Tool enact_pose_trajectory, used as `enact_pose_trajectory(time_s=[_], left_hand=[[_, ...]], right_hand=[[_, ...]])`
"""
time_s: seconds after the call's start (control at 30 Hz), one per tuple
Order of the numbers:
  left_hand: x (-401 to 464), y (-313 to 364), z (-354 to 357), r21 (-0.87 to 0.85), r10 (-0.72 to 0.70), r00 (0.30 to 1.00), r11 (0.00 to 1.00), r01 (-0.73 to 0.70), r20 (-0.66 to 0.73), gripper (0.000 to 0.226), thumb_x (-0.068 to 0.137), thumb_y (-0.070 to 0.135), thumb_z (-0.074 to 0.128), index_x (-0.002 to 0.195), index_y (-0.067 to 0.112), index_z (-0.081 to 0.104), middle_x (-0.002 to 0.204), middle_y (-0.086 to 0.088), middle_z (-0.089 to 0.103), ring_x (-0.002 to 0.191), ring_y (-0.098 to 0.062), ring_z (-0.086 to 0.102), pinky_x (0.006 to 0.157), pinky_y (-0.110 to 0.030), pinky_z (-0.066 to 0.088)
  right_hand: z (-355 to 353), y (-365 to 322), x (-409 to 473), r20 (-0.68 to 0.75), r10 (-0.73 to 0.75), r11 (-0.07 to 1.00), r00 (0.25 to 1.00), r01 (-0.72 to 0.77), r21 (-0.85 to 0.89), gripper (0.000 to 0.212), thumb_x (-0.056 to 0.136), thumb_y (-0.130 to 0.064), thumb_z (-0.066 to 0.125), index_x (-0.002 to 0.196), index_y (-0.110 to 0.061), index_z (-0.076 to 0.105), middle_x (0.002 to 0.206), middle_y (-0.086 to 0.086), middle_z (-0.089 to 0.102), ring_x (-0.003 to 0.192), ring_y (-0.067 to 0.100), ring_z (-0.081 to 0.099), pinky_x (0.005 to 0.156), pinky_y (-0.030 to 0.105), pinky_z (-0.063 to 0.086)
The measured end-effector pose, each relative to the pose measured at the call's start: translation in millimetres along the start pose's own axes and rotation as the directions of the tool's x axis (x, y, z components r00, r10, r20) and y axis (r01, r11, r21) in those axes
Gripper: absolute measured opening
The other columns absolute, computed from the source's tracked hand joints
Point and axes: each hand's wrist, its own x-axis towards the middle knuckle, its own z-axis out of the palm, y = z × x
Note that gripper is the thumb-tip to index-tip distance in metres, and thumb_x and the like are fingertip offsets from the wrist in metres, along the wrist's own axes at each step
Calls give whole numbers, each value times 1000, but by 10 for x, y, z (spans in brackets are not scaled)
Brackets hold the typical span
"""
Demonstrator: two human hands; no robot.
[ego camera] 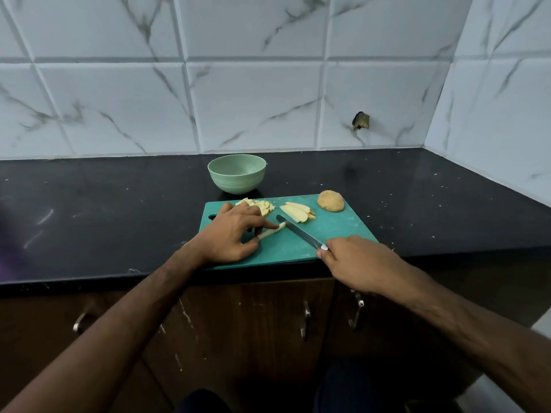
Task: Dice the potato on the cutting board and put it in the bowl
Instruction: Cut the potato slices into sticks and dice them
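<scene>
A teal cutting board point(337, 231) lies at the counter's front edge. My left hand point(231, 231) pinches potato strips point(272, 231) between thumb and forefinger on the board. My right hand point(354, 260) grips the handle of a knife point(299, 231), whose blade tip meets the far end of the strips. Behind my left hand lies a pile of diced potato point(262, 204). Cut slices point(298, 210) lie at the board's middle back, and an unpeeled potato half point(330, 200) sits at its back right corner. A pale green bowl point(236, 173) stands empty just behind the board.
The black counter point(104, 210) stretches to both sides of the board. White marble tiles point(253, 99) form the back wall and a side wall at the right. Brown cabinet doors with metal handles point(306, 320) sit below the counter edge.
</scene>
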Motion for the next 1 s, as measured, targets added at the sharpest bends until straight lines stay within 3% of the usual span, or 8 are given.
enact_pose_trajectory(time_s=[0.17, 0.3, 0.5, 0.67, 0.87, 1.0], left_hand=[[-1, -2, 0, 7, -5, 1000, 1000, 5, -2, 48, 83, 39, 47, 126, 33, 67, 90, 16, 51, 94, -5, 48, 86, -47, 38], [4, -10, 2, 11, -8, 1000, 1000, 8, -5, 47, 84, 37, 49, 127, 34, 67, 89, 20, 49, 91, -3, 47, 85, -47, 39], [3, 10, -3, 8, -6, 1000, 1000, 6, 1, 52, 82, 44, 42, 126, 32, 67, 90, 14, 51, 94, -4, 46, 87, -44, 36], [2, 17, 1, 15, -7, 1000, 1000, 7, -15, 51, 81, 43, 43, 124, 32, 68, 88, 15, 50, 93, -4, 47, 85, -43, 36], [-10, 22, 5, 3, 0, 999, 1000, 1, -50, 45, 81, 42, 46, 117, 31, 70, 87, 18, 51, 90, -3, 47, 84, -43, 37], [-13, -2, 12, -5, 3, 998, 1000, -4, -66, 40, 81, 43, 47, 113, 31, 69, 90, 15, 54, 93, -5, 50, 89, -43, 36]], right_hand=[[-72, -41, 63, -16, 11, 1000, 1000, -12, -14, 39, 109, -48, 30, 81, -26, 46, 83, -3, 55, 72, 9, 52, 58, 30, 36], [-178, 27, 10, -30, 12, 1000, 999, -12, 21, 39, 108, -50, 29, 82, -28, 47, 84, -4, 56, 75, 10, 56, 65, 33, 44], [-75, 20, -138, -29, -16, 998, 999, 14, -68, 37, 108, -50, 30, 80, -30, 42, 81, -7, 54, 72, 8, 53, 59, 30, 39], [38, -47, -53, -40, -26, 998, 999, 24, -54, 34, 109, -48, 31, 93, -26, 50, 81, -6, 53, 70, 8, 52, 55, 29, 35], [-134, -44, 7, -63, -10, 1000, 998, 10, -11, 37, 109, -49, 29, 88, -26, 50, 83, -5, 56, 74, 10, 56, 62, 32, 44], [-117, -23, -84, -43, -17, 999, 999, 16, -36, 39, 108, -51, 30, 79, -29, 43, 81, -6, 55, 71, 9, 55, 59, 30, 40]])
